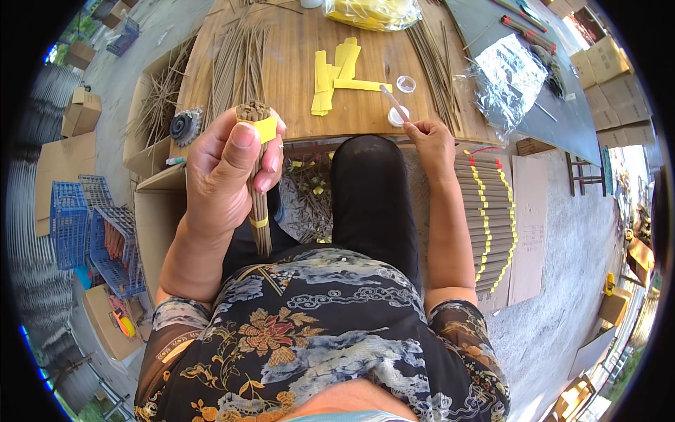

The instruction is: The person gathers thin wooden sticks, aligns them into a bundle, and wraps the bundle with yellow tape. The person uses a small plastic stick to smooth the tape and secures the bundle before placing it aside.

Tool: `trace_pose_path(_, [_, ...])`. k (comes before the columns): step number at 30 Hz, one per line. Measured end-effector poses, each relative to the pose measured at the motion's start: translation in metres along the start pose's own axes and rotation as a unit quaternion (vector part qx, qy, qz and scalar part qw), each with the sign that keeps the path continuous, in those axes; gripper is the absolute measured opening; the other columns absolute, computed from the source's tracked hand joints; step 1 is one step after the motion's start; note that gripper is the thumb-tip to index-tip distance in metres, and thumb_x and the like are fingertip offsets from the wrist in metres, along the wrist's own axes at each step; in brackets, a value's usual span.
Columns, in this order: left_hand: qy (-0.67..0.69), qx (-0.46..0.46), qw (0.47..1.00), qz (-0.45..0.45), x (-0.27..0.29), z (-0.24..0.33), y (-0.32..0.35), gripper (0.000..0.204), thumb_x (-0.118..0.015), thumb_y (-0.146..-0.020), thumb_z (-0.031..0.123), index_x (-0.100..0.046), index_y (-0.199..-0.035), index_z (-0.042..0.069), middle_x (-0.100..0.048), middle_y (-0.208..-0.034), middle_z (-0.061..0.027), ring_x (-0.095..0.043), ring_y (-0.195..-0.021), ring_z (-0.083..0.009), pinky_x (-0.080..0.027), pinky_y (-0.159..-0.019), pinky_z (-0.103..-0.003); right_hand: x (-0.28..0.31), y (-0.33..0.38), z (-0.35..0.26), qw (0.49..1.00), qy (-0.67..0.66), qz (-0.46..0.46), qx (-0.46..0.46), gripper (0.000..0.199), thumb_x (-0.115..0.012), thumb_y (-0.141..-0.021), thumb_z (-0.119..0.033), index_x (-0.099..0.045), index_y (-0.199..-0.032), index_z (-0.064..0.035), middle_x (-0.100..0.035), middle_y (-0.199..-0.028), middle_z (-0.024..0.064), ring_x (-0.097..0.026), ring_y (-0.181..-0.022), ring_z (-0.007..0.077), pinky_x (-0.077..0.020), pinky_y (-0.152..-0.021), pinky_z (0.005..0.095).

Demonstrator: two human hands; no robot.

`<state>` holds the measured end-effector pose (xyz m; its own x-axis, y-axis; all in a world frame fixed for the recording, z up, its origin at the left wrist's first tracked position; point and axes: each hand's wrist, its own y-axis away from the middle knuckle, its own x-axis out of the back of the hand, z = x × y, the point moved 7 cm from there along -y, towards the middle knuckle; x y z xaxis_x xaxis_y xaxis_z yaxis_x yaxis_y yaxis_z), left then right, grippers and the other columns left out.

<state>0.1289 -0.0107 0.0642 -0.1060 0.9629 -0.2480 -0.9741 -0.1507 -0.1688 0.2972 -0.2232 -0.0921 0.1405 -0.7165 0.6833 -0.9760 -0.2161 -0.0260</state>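
Note:
My left hand (pixel 223 165) is raised and closed round a bundle of brown incense sticks (pixel 260 193). A yellow paper strip (pixel 266 129) lies across the bundle's upper end under my thumb, and a yellow band (pixel 259 222) circles it lower down. With its fingertips, my right hand (pixel 432 144) pinches a small flat applicator stick (pixel 394 100) over a little white tub (pixel 398 116); whether the lower tip touches the contents is hard to see. Just beyond the tub is a round clear lid (pixel 406 84). Several loose yellow paper strips (pixel 322 84) lie on the wooden table (pixel 295 119).
Loose incense sticks (pixel 228 63) are spread over the table's left part, with more (pixel 432 63) at the right. Banded bundles (pixel 485 218) lie in a row on cardboard by my right arm. Clear plastic wrap (pixel 508 77) covers part of the grey side table (pixel 573 126). Blue crates (pixel 69 225) stand left.

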Motion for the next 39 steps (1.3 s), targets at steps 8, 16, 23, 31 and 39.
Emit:
trace_pose_path(8, [-0.026, -0.024, 0.998, 0.045, 0.011, -0.007, -0.009, 0.040, -0.046, -0.089, 0.034, -0.048, -0.102, -0.004, -0.046, -0.063, -0.0036, -0.038, -0.046, -0.0068, -0.030, -0.041, -0.019, 0.056, 0.024, -0.031, 0.985, -0.142, 0.094, 0.038, 0.014, -0.061, -0.080, -0.013, -0.063, -0.085, -0.0004, -0.055, -0.064, 0.0049, -0.052, -0.057, 0.0138, -0.0412, -0.054, 0.0273])
trace_pose_path(16, [0.030, -0.017, 0.999, 0.012, 0.009, -0.018, -0.014, 0.036, -0.049, -0.089, 0.031, -0.049, -0.101, -0.003, -0.049, -0.066, -0.0047, -0.040, -0.050, -0.0067, -0.033, -0.044, -0.019, 0.045, 0.027, -0.049, 0.980, 0.085, 0.082, 0.157, 0.011, -0.058, -0.077, -0.008, -0.063, -0.086, -0.0031, -0.057, -0.077, 0.0111, -0.057, -0.073, 0.0282, -0.0443, -0.063, 0.0350])
trace_pose_path(23, [0.039, -0.014, 0.999, 0.003, 0.013, -0.022, -0.013, 0.034, -0.050, -0.088, 0.030, -0.050, -0.100, -0.002, -0.051, -0.068, -0.0047, -0.041, -0.052, -0.0063, -0.034, -0.046, -0.018, 0.030, 0.018, -0.051, 0.977, 0.073, 0.082, 0.184, 0.009, -0.057, -0.076, -0.008, -0.062, -0.082, -0.0027, -0.057, -0.077, 0.0107, -0.057, -0.074, 0.0282, -0.0446, -0.064, 0.0361])
trace_pose_path(31, [-0.002, -0.031, 0.999, 0.024, 0.017, -0.018, -0.015, 0.037, -0.048, -0.089, 0.033, -0.048, -0.101, -0.002, -0.049, -0.067, -0.0056, -0.040, -0.050, -0.0077, -0.033, -0.045, -0.019, 0.044, 0.016, -0.058, 0.978, 0.139, 0.095, 0.121, 0.009, -0.058, -0.074, -0.015, -0.061, -0.073, -0.0061, -0.059, -0.074, 0.0080, -0.058, -0.069, 0.0275, -0.0452, -0.062, 0.0354])
trace_pose_path(39, [-0.037, -0.089, 0.995, 0.019, 0.023, -0.008, -0.015, 0.038, -0.045, -0.090, 0.033, -0.048, -0.100, -0.004, -0.048, -0.086, -0.0109, -0.042, -0.050, -0.0087, -0.034, -0.044, -0.020, 0.049, 0.017, -0.059, 0.981, 0.138, 0.075, 0.117, 0.008, -0.057, -0.074, -0.011, -0.062, -0.076, -0.0040, -0.061, -0.079, 0.0079, -0.059, -0.069, 0.0270, -0.0461, -0.063, 0.0334])
